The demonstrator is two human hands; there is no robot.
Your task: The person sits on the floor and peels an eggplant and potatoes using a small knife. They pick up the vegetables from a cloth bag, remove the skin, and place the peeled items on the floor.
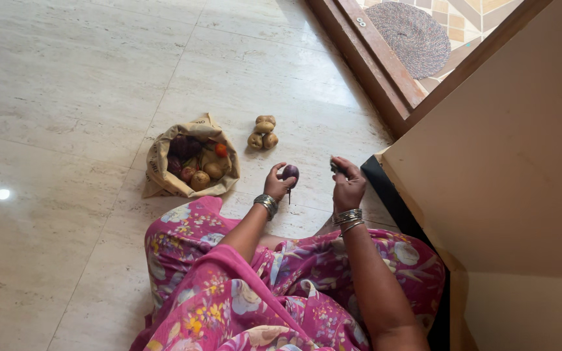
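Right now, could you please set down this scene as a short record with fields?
setting: pale tiled floor, wooden door frame, round woven mat beyond it
left hand: holds a small purple round vegetable, thin root hanging down
right hand: closed on a small dark item, too small to tell
bag: open brown paper bag holding potatoes and purple and red vegetables
loose pile: four potatoes on the floor beside the bag
clothing: pink floral garment, metal bangles on both wrists

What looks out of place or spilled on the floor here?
Nothing is spilled. A few potatoes lie in a small pile on the floor, apart from the open paper bag of vegetables. The left hand holds a purple root vegetable.
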